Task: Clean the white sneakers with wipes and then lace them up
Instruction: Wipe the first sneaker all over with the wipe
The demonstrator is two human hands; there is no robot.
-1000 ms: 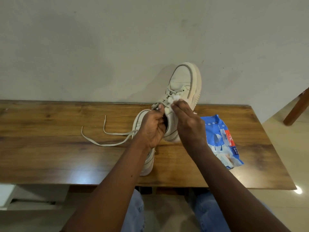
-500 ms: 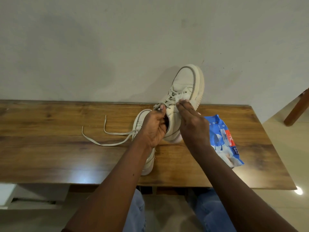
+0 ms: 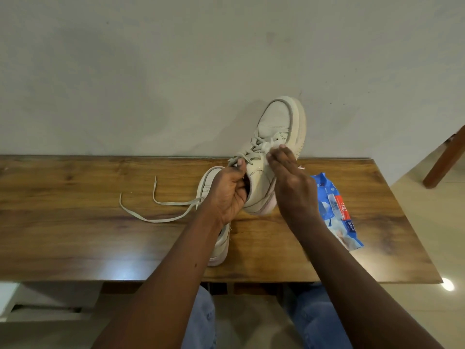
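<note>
Head view: the left hand point(image 3: 227, 195) has its grip closed round the collar of the raised sneaker point(image 3: 279, 124), with the thumb up beside the laces. This sneaker is tilted, toe high towards the far wall and heel low over the table point(image 3: 75, 222); whether the heel touches the wood cannot be told. The right hand point(image 3: 292, 182) has an open grip, its straight fingers pressing a white wipe point(image 3: 269, 148) against the lace area. The second sneaker point(image 3: 221, 244) lies on the table, mostly hidden by the left forearm. Its loose lace point(image 3: 156, 212) trails left across the wood. A blue wipes pack point(image 3: 334, 210) lies on the table, right of the hands.
</note>
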